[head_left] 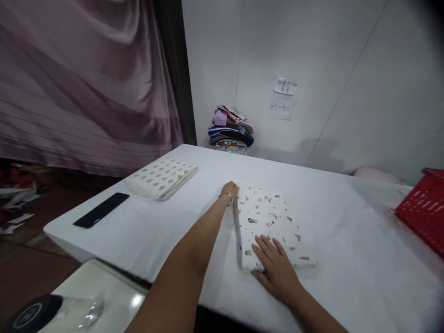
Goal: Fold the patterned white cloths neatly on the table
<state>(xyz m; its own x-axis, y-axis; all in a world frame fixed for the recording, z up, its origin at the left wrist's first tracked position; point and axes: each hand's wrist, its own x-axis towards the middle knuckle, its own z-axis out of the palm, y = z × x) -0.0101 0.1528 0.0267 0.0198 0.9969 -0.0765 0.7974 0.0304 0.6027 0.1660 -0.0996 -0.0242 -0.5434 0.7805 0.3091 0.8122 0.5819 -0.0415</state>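
A folded white cloth with small printed figures [268, 217] lies on the white table [347, 240] in front of me. My left hand [229, 190] reaches out to its far left corner, fingers curled at the cloth's edge. On the cloth's near end my right hand [275, 268] lies flat with fingers spread, pressing it down.
Another folded cloth with a grey leaf print [161, 177] lies at the far left of the table, with a black phone [101, 209] near the left edge. A red basket [425, 210] stands at the right. A stack of folded clothes [231, 129] sits by the wall.
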